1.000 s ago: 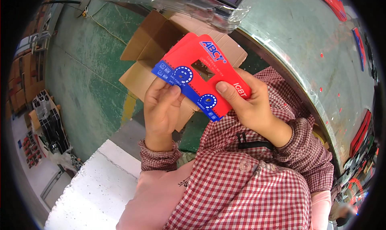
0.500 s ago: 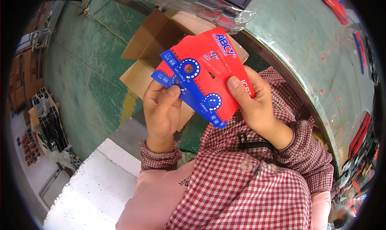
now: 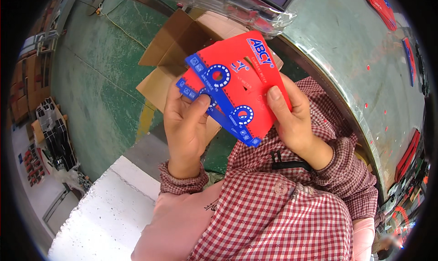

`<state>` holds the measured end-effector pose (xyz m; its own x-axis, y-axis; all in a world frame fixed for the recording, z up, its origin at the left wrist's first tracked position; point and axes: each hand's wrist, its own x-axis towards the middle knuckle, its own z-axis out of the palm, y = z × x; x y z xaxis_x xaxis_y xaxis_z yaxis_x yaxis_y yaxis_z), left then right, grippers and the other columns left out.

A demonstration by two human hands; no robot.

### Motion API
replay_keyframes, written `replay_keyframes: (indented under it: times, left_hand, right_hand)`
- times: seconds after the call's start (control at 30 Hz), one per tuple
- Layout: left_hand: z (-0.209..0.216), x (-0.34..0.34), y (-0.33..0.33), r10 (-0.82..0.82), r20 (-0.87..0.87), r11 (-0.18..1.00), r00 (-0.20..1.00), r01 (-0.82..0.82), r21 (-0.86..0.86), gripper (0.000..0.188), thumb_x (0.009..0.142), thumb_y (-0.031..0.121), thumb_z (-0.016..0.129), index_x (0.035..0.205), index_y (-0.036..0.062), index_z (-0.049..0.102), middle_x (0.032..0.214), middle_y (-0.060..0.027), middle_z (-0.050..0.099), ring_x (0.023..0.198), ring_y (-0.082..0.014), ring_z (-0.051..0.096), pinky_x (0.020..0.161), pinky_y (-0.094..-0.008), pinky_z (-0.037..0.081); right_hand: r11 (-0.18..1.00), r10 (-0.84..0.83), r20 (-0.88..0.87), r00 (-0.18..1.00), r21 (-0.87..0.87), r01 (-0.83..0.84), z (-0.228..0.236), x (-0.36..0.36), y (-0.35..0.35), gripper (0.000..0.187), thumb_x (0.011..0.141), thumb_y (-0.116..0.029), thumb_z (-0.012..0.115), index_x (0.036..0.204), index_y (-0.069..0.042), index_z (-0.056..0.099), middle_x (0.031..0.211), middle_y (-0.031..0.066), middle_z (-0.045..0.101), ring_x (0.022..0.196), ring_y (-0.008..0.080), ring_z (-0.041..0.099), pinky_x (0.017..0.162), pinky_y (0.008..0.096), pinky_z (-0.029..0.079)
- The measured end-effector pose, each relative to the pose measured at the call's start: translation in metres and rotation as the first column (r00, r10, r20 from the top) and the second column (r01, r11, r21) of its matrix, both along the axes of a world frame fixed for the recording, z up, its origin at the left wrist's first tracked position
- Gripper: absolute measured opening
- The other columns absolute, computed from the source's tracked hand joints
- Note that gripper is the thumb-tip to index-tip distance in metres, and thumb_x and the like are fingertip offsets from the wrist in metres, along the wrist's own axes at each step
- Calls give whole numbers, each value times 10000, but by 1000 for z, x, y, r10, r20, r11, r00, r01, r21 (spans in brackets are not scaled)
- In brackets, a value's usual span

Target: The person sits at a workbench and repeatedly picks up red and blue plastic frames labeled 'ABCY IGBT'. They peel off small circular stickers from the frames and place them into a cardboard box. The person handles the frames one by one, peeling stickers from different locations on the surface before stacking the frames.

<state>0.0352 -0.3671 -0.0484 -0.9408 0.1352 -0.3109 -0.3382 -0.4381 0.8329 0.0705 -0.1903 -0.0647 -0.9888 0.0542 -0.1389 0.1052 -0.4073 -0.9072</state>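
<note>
Between your left hand (image 3: 186,119), pinching the rear panel (image 3: 221,114), and right hand (image 3: 294,115), pinching the front panel (image 3: 232,94), a wider fan has opened, separating their edges.

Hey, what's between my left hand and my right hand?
In the head view, overlapping red-and-blue panels span the gap, held by the left hand and right hand.

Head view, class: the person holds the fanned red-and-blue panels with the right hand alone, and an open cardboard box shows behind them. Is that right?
Not quite: "alone" is wrong. In the head view, the left hand grips the fanned red-and-blue panels together with the right hand. An open cardboard box does show behind them.
</note>
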Motion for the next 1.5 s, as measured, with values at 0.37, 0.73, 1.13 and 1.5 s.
replay_keyframes:
  times: [0.37,0.73,1.13,1.5]
  left_hand:
    - [-1,0,1,26,-76,999,997,-23,39,298,878,-47,523,1175,-78,528,1363,-185,431,1209,-244,484,1021,-354,399]
    - [-20,-1,1,-41,47,998,998,44,-54,363,892,-56,483,1254,-59,492,1308,-160,484,1204,-210,489,1018,-340,418]
    - [-58,9,-6,25,328,998,944,-6,-58,415,913,40,554,1304,-31,435,1096,-93,614,939,-141,613,821,-280,518]
    - [-2,25,22,4,82,1000,997,-4,-5,427,923,46,553,1313,-28,396,1150,-128,595,1009,-160,603,834,-276,503]
  right_hand:
    - [980,69,-113,991,193,-46,9,3,7,364,989,-143,496,1298,51,502,1078,102,644,967,128,600,838,256,489]
    - [981,15,165,986,190,-46,2,-4,-3,272,987,-140,499,1192,26,566,990,67,652,867,98,589,749,246,492]
    - [952,-9,258,966,299,-71,-28,-3,-3,279,998,-188,482,1159,24,563,913,52,633,814,79,555,736,250,473]
    - [910,115,157,981,379,-167,33,29,38,229,955,-132,561,1128,13,526,1006,83,602,905,119,571,803,270,471]
